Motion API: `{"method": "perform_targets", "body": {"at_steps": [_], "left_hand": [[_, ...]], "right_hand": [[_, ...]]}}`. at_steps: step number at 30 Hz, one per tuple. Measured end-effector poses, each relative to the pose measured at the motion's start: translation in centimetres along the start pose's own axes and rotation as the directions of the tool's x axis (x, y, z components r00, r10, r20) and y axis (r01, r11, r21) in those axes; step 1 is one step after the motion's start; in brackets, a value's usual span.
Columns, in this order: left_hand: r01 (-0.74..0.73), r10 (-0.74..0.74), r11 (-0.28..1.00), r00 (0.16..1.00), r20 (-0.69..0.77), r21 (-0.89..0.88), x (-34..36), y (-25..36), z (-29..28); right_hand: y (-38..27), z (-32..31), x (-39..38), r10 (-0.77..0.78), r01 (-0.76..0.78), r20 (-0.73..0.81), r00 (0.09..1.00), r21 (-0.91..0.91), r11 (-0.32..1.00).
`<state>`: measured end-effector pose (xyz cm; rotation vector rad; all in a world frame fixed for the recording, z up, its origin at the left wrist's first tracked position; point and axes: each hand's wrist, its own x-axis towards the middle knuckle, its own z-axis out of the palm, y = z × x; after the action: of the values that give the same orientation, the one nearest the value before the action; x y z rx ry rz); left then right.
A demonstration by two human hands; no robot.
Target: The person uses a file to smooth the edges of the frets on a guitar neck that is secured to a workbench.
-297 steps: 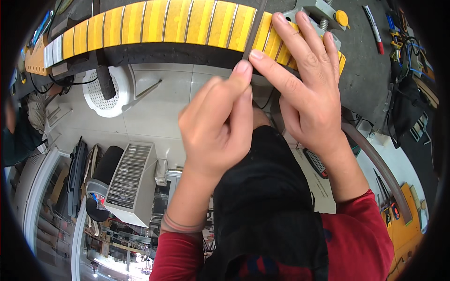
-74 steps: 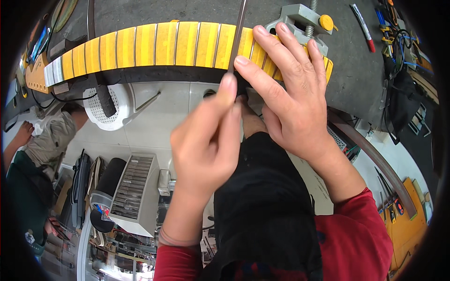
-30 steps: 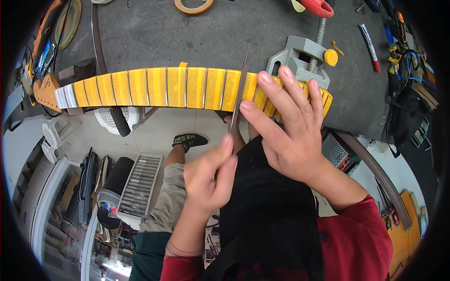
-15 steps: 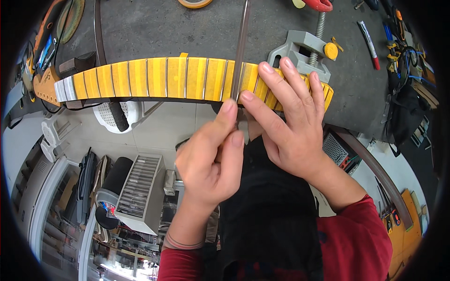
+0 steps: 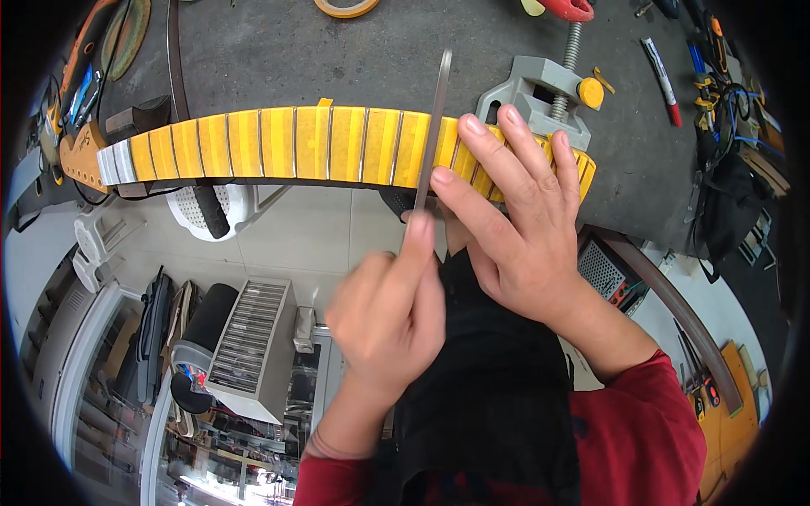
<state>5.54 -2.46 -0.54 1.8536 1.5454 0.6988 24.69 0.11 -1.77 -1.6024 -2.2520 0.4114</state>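
Note:
A guitar neck point(image 5: 278, 143) lies across the bench edge, its fretboard masked with yellow tape between the metal frets. The wooden headstock point(image 5: 80, 156) is at the left end. My left hand point(image 5: 384, 312), slightly blurred, is closed around the near end of a narrow metal file point(image 5: 434, 126). The file lies across the neck, along a fret just left of my right fingers. My right hand point(image 5: 527, 219) rests spread on the taped right part of the neck, fingers apart, the index fingertip close beside the file.
A grey clamp point(image 5: 540, 88) with a yellow knob stands behind the neck's right end. On the dark bench are a tape roll point(image 5: 346, 8), a marker point(image 5: 662, 80) and a dark support block point(image 5: 139, 116). Tools crowd both sides. Below the edge are a white stool point(image 5: 190, 207) and a slatted box point(image 5: 249, 346).
My left hand has drawn the file toward me, so its far tip now shows above the neck. My right hand stays on the neck, which appears shifted slightly left.

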Motion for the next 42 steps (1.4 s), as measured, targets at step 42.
{"method": "perform_targets", "body": {"at_steps": [42], "left_hand": [[-0.085,0.046,0.947,0.990,-0.130,-0.309,-1.4,-2.6,0.7]], "right_hand": [[0.0,0.2,-0.1,-0.001,0.000,-0.008,1.000,-0.033,0.999]]}}
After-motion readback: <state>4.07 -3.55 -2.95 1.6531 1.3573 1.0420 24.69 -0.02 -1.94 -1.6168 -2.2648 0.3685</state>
